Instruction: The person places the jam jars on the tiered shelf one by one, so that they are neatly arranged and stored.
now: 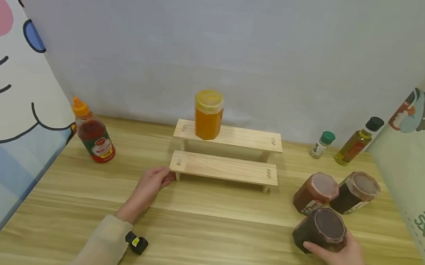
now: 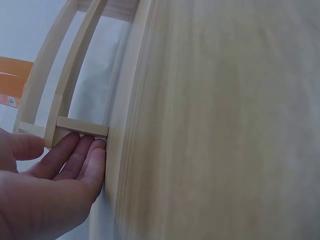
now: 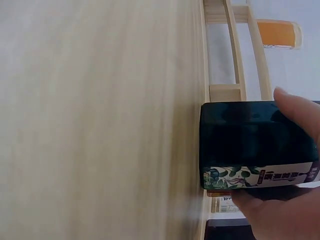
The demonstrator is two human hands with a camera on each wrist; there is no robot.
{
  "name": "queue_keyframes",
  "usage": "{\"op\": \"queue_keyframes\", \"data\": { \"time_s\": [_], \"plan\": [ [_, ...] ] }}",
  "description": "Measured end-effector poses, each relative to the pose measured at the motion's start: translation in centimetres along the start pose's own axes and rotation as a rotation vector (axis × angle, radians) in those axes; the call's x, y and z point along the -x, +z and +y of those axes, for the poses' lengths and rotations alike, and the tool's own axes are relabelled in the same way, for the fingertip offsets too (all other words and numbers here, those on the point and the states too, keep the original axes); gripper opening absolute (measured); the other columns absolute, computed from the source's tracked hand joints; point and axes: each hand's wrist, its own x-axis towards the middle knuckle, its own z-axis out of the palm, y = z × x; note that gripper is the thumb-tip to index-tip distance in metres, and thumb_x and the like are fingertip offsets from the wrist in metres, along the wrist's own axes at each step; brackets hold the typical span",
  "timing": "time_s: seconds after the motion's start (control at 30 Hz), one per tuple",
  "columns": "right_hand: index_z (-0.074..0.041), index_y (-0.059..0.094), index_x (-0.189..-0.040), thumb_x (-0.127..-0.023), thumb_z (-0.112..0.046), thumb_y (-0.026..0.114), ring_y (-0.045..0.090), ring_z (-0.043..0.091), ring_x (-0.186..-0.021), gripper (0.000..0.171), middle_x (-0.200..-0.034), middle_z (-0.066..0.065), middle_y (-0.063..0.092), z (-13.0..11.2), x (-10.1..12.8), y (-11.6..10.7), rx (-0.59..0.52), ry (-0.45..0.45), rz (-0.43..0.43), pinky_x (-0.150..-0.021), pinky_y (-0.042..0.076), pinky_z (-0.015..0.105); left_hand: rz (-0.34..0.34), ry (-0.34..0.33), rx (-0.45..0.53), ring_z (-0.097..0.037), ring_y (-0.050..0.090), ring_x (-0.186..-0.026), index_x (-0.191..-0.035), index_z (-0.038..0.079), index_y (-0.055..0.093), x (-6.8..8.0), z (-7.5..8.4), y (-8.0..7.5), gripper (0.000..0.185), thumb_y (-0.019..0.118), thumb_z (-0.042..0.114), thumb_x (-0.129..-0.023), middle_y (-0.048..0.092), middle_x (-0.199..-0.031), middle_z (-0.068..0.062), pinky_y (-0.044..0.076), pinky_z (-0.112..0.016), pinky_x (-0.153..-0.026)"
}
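Head view: a wooden bench (image 1: 198, 238) bearing a two-step wooden rack (image 1: 225, 168) at centre; an orange jar (image 1: 208, 115) with a yellow lid stands upright on the upper step, toward its left end; the lower step is bare. The left hand (image 1: 152, 183) rests on the bench at the left end of the lower step, its fingers straight and relaxed, their tips touching the rack's left leg; it holds nothing; a small black device (image 1: 136, 243) sits at the wrist of the pale sleeve (image 1: 100, 250). The right hand (image 1: 345, 257) grips a dark jar (image 1: 320, 230) near the front right of the bench, thumb and fingers curled about its side; the jar stands on the bench, well apart from the rack. Just behind it stand a brown jar (image 1: 315, 193) and a second dark jar (image 1: 355, 192), side by side and close together. Farther back on the right: a small shaker with a green cap (image 1: 323, 144) and an oil bottle with a black cap (image 1: 358, 141). At left, near the patterned panel, a red sauce bottle with an orange cap (image 1: 93, 134) stands on the bench. Left wrist view: fingertips (image 2: 85, 150) against the rack's leg (image 2: 82, 126). Right wrist view: the dark jar (image 3: 252, 142) shows a printed label; the thumb lies over its side.
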Motion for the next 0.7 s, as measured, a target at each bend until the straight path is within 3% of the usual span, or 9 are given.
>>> {"op": "queue_keyframes", "data": {
  "time_s": [0.37, 0.53, 0.7],
  "plan": [
    [-0.005, 0.051, -0.128, -0.068, -0.027, 0.085, 0.058, -0.009, -0.084, 0.073, -0.101, -0.021, 0.060, -0.3, -0.4, 0.1, 0.045, 0.064, 0.056, -0.070, 0.052, 0.013, 0.009, -0.007, -0.009, -0.031, 0.054, -0.113, -0.123, -0.013, 0.052, 0.0, 0.2, 0.0, 0.038, 0.038, 0.014, -0.100, 0.055, -0.123, -0.027, 0.045, -0.037, -0.101],
    [-0.003, 0.051, -0.129, -0.068, -0.027, 0.085, 0.057, -0.012, -0.087, 0.074, -0.103, -0.020, 0.061, -1.0, -0.1, 0.3, 0.012, 0.090, 0.043, -0.075, 0.049, 0.007, 0.006, -0.007, -0.006, -0.032, 0.054, -0.114, -0.122, -0.013, 0.052, 0.0, 0.2, 0.1, 0.038, 0.038, 0.013, -0.100, 0.054, -0.123, -0.027, 0.045, -0.037, -0.101],
    [-0.003, 0.054, -0.126, -0.067, -0.025, 0.085, 0.057, -0.012, -0.092, 0.070, -0.107, -0.019, 0.062, -2.3, -0.1, 0.5, -0.006, 0.022, 0.044, -0.080, 0.046, 0.004, 0.000, -0.001, -0.003, -0.033, 0.053, -0.115, -0.123, -0.014, 0.051, 0.1, 0.2, 0.0, 0.039, 0.038, 0.014, -0.100, 0.053, -0.124, -0.029, 0.045, -0.037, -0.102]
  ]
}}
